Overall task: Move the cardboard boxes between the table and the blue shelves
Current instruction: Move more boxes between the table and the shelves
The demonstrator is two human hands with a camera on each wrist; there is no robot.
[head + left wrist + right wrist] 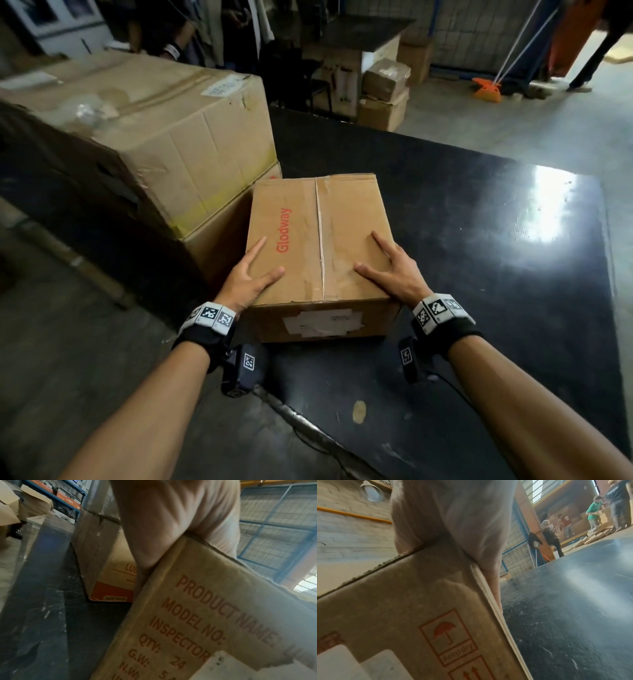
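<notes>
A taped cardboard box [318, 240] with red "Glodway" print rests on the black table [479, 274], close to its near left corner. My left hand [255, 270] lies over the box's near left top edge, thumb and index finger straight on the lid. My right hand [387, 263] mirrors it on the near right edge. The other fingers drop down the sides, out of sight. In the left wrist view my left hand [171, 520] sits on the box [197, 615] above printed product text. The right wrist view shows my right hand [453, 520] on the box [402, 615], one finger down its side.
A large worn carton [154, 120] sits stacked on another box [219, 246] just left of the Glodway box. Blue shelves [56, 497] with boxes stand beyond the table's left. More boxes [383, 92] sit on the floor ahead. People [594, 511] work far off to the right.
</notes>
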